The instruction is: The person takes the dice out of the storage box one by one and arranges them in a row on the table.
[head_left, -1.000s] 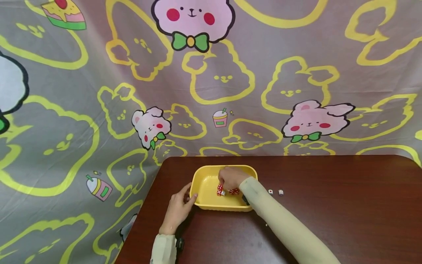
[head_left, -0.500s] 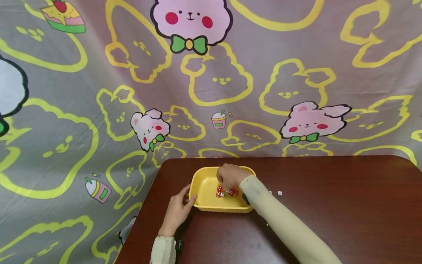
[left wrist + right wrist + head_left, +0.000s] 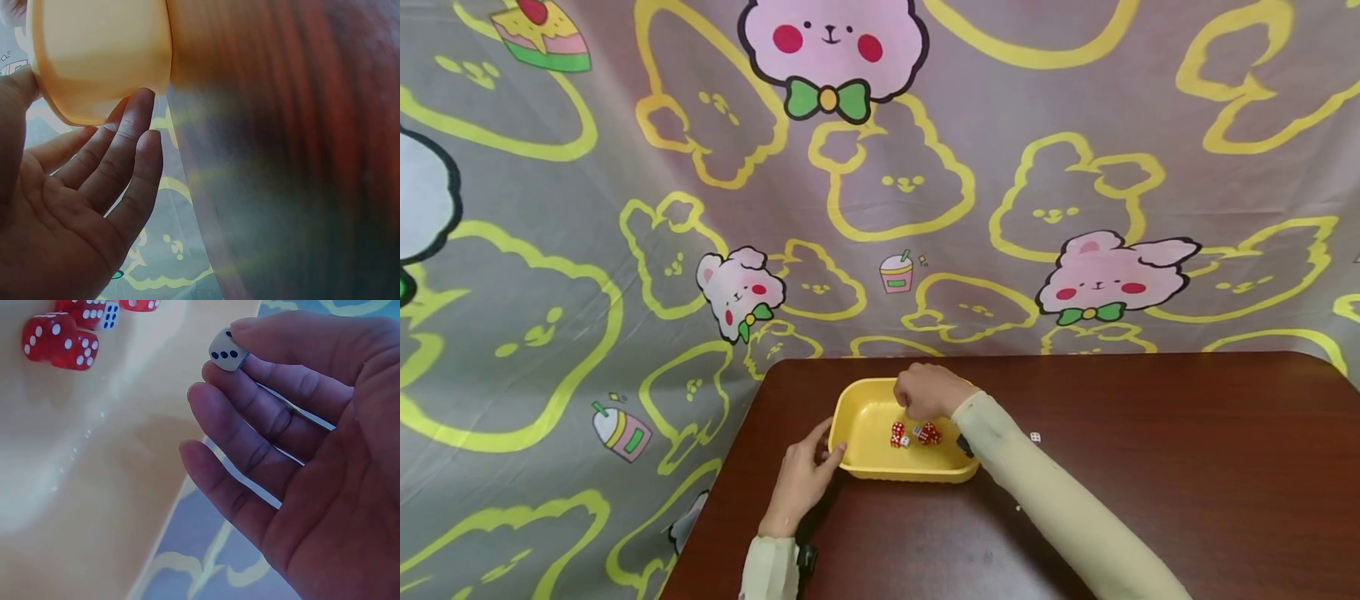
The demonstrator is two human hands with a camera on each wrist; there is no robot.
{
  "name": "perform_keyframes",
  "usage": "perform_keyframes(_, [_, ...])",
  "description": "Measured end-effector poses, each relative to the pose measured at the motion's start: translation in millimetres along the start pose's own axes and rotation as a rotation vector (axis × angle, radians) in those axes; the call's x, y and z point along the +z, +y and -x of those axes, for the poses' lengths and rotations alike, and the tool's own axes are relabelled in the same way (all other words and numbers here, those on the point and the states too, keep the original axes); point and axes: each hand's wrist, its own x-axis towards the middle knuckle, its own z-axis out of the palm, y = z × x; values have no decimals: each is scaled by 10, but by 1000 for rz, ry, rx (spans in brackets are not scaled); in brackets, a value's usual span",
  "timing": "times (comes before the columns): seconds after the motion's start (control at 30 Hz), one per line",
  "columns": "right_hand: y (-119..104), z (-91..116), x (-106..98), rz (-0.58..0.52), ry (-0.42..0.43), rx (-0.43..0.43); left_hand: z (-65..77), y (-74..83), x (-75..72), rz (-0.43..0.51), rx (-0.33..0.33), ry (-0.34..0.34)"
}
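A yellow plastic tray (image 3: pixel 910 475) stands on the table. My left hand (image 3: pixel 801 479) grips its left end, thumb at the rim and fingers against the outer wall, as the left wrist view also shows. Over the tray's back right part is my right hand (image 3: pixel 931 392). In the right wrist view it pinches a white die (image 3: pixel 226 351) with dark pips between thumb and fingertips. Below it, red dice (image 3: pixel 61 344) with white pips lie on the tray floor in two small clusters. A small white die (image 3: pixel 109 316) with blue pips sits among them.
Another white die (image 3: pixel 1035 437) lies on the dark wooden table (image 3: pixel 1187 467), right of the tray. A tiny pale speck (image 3: pixel 1018 507) is beside the right sleeve. Behind the table hangs a patterned cloth (image 3: pixel 925 242) with cartoon figures.
My right hand has risen slightly toward the tray's back rim, uncovering more of the red dice. One white die on the table is now hidden by the right sleeve. The left hand keeps its hold.
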Motion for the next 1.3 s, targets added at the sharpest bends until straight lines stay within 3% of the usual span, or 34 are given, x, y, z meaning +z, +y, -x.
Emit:
perform_keyframes(0.47, [51,170,-166,18,10,54,-32,20,-42,-5,17,8])
perform_keyframes(1.3, [207,455,-174,66,33,80,-9,-3,-4,-19,19,11])
